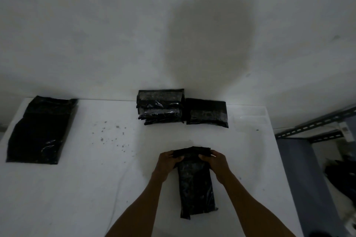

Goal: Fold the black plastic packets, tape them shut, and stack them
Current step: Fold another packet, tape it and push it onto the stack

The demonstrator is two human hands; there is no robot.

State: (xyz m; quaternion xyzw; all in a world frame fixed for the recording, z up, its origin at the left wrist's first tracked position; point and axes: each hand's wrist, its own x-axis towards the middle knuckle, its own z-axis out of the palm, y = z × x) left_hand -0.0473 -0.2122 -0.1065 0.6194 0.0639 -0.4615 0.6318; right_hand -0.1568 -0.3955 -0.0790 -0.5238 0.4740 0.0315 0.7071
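Both hands are working on a black packet [195,184] lying lengthwise near the front of the white table [77,188]. The left hand [168,161] and right hand [215,161] are each pinching the packet's far end with curled fingers, bending it over. A stack of taped packets [159,107] is sitting at the far edge, a single taped packet [207,113] just right of it. Unfolded packets [38,131] are lying far left.
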